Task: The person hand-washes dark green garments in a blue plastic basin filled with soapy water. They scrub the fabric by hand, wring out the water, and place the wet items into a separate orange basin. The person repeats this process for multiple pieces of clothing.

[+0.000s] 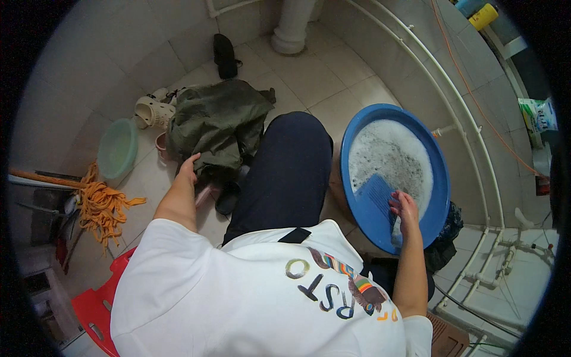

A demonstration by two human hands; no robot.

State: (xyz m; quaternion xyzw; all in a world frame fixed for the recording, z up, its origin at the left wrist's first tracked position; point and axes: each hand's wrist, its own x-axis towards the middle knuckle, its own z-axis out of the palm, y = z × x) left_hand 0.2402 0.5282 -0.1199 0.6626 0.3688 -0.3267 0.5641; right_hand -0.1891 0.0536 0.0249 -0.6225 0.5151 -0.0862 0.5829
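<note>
My left hand (188, 169) is at the near left edge of a dark green garment (223, 119), closed on the cloth, with some fingers hidden. The garment lies bunched beside my left leg. To my right, a large blue basin (441, 172) holds foamy, greyish water (389, 149). A blue ribbed washboard (376, 199) leans in it, its upper part dipping into the foam. Over the washboard's right edge hovers my right hand (406, 208), fingers loosely bent and apart. I see nothing held in it.
Left of the garment are cream clogs (154, 112), a pale green basin (117, 149) and an orange string mop (104, 205). A black shoe (225, 56) lies beyond. A red plastic stool (104, 303) stands behind my left side. White pipes (455, 119) run along the right wall.
</note>
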